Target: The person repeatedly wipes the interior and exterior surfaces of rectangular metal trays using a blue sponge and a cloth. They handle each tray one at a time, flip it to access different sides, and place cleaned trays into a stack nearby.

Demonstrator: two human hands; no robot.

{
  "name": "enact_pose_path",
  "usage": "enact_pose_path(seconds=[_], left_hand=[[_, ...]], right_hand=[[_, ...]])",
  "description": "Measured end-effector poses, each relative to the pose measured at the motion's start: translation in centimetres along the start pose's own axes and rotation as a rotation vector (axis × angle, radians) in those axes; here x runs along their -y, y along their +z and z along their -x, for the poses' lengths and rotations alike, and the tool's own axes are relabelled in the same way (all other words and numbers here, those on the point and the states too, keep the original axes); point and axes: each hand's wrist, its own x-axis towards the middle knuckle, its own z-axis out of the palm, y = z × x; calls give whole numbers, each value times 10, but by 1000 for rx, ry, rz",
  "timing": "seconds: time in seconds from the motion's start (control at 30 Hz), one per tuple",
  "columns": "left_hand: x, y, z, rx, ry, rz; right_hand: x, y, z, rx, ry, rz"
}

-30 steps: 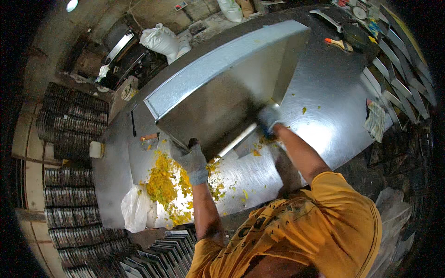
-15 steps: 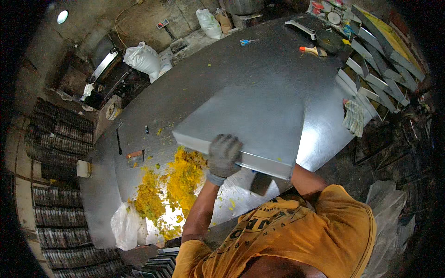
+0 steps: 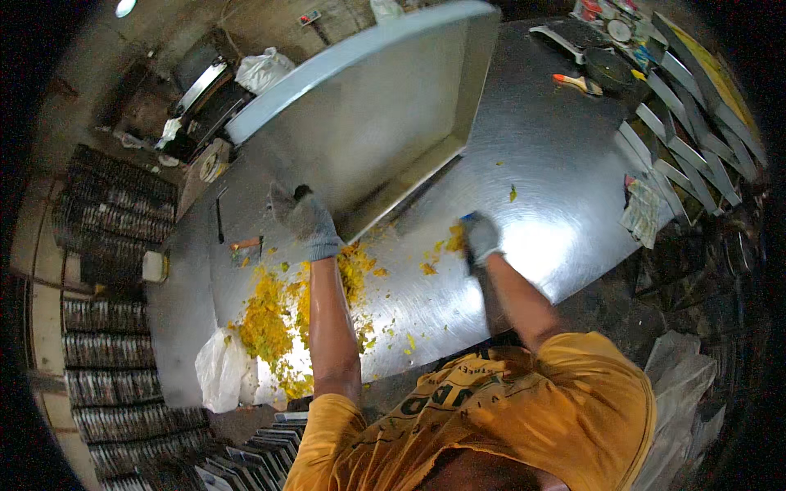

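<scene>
A large, shallow metal tray (image 3: 385, 123) is tilted up on edge over the table, its hollow side toward me. My left hand (image 3: 309, 221), in a grey glove, grips the tray at its lower left corner; the fingers are partly blurred. My right hand (image 3: 481, 237), also gloved, is low over the tabletop, closed on something with a bit of blue showing past the fingers. Most of that object is hidden. Beside the right hand lie yellow-orange shreds (image 3: 430, 266). A bigger heap of yellow shreds (image 3: 266, 319) spreads under and left of my left forearm.
The shiny metal table (image 3: 565, 164) carries a white plastic bag (image 3: 221, 372) at its near left. A brush (image 3: 577, 83), a dark pan (image 3: 607, 72) and gloves (image 3: 640, 213) lie to the right. Stacked metal trays (image 3: 688, 131) stand at the far right; dark racks (image 3: 115, 327) line the left.
The tray has swung up from lying underside-up to standing tilted, raised by my left hand. My right hand has come out from beneath it onto the table. More yellow shreds show.
</scene>
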Motion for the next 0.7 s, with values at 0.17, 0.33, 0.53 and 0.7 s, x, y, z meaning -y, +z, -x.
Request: enact_pose_path(seconds=[0.17,0.33,0.53,0.7], left_hand=[[24,-55,10,36,-381,442],[5,-102,51,80,-567,827],[1,-122,128,125,-771,1444],[-35,-140,38,719,-496,441]], right_hand=[[113,95,64,482,-428,88],[175,-43,58,629,192,-870],[199,-121,-16,304,27,-645],[146,-161,-30,248,14,-137]])
